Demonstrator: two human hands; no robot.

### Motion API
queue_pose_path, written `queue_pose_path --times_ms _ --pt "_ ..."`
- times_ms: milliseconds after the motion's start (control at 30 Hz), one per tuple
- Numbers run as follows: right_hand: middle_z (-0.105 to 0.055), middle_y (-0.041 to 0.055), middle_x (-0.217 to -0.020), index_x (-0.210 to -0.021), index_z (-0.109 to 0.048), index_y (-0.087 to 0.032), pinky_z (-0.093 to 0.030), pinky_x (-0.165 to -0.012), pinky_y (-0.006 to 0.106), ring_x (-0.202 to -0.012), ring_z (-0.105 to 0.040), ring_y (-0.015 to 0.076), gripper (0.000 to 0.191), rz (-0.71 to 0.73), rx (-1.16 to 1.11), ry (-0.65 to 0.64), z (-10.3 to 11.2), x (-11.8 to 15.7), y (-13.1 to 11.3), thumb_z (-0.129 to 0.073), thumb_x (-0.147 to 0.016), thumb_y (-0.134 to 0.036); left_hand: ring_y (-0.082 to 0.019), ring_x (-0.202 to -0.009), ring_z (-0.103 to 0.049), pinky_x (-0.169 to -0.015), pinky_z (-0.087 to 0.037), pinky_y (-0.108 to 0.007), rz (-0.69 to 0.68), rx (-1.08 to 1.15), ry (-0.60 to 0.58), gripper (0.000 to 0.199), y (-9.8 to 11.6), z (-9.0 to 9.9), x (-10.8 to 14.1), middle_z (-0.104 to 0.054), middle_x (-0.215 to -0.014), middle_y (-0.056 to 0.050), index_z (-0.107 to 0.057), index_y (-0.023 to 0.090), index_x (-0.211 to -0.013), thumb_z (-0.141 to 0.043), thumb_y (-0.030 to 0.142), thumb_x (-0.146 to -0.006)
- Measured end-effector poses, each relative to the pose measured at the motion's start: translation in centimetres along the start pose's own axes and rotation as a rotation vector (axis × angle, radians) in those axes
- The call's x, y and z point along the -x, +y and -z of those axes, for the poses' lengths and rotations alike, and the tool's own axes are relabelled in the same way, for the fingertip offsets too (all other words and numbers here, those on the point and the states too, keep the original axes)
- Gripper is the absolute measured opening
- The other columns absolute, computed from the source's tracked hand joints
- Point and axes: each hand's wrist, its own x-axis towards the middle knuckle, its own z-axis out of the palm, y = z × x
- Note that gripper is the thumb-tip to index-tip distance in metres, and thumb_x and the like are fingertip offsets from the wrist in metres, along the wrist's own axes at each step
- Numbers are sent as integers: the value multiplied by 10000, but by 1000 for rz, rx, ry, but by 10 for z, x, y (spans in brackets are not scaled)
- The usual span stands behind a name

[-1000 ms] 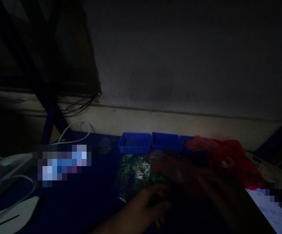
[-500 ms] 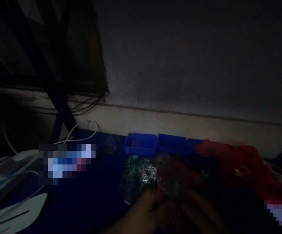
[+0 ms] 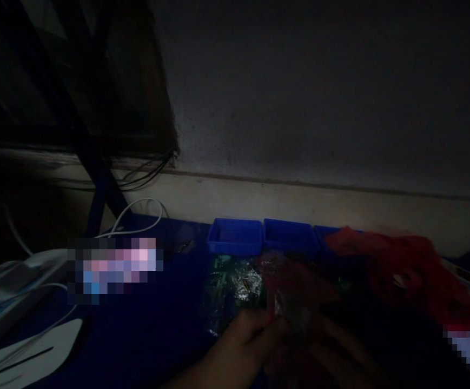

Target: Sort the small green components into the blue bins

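Room: very dim, with a rough grey wall (image 3: 299, 108) above a pale lower band, behind a dark blue bench (image 3: 137, 335).
Landmark: the middle blue plastic bin (image 3: 289, 246), one of three in a row.
Left hand (image 3: 238, 346): in front of the landmark and slightly left, thumb and fingers clamped on the edge of a translucent reddish plastic bag (image 3: 293, 316).
Right hand (image 3: 342, 348): in front of the landmark and to its right, fingers beside or on the bag's other side; too dark to tell whether they are together or apart.
Bag: between the hands, directly in front of the landmark; probably pinched by its edge because such limp film would sag otherwise. Its contents cannot be made out.
White flat plastic piece (image 3: 27, 356): far left and in front of the landmark, a dark slot and green light on it.
Packets: a shiny clear plastic packet (image 3: 246, 283) and a heap of green-looking packets (image 3: 217, 278), left-front of the landmark, seemingly gathered within easy reach.
Crumpled red mesh-like material (image 3: 417, 275): right of the landmark, partly over the right blue plastic bin (image 3: 323, 237).
Left blue plastic bin (image 3: 235, 249): just beside the landmark; the row likely sits at the back to free working space.
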Motion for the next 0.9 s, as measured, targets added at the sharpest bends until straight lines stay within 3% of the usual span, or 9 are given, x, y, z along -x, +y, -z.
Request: queue_pose_path --times_ms 133,400,667,900 --pt "-690 56 -1154 -975 -728 -270 -474 -933 413 -1145 -555 339 424 22 96 89 6 1 2 -718 -644 -535 -141 -591 -482 -576 -395 -258 5 -48 -14 559 2 0 0 -527 -626 -16 -609 128 -675 -411 626 -834" --pt "-655 56 -1217 -1071 -690 -270 -454 -963 403 -1164 -544 322 471 2 106 47 4 5 -13 -703 -675 -526 -139 -582 -480 -545 -391 -244 13 -124 2 483 1 0 -1 -547 -641 -24 -667 108 -745 -424 506 -869" --pt "-668 78 -1190 -1177 -623 -267 -447 -955 426 -1127 -575 324 568 8 -15 -179 -2 2 -17 -722 -666 -495 -167 -772 -599 -704 -456 -249 -110 5 -40 270 5 2 3 -679 -805 -37 -694 155 -979 -482 310 -917" --pt "-698 57 -1134 -1125 -657 -278 -462 -928 427 -1108 -583 340 533 35 77 -148 -1 4 -19 -734 -639 -481 -183 -789 -624 -739 -470 -280 -103 8 -79 265 13 3 2 -703 -856 -50 -695 140 -1010 -478 266 -922"
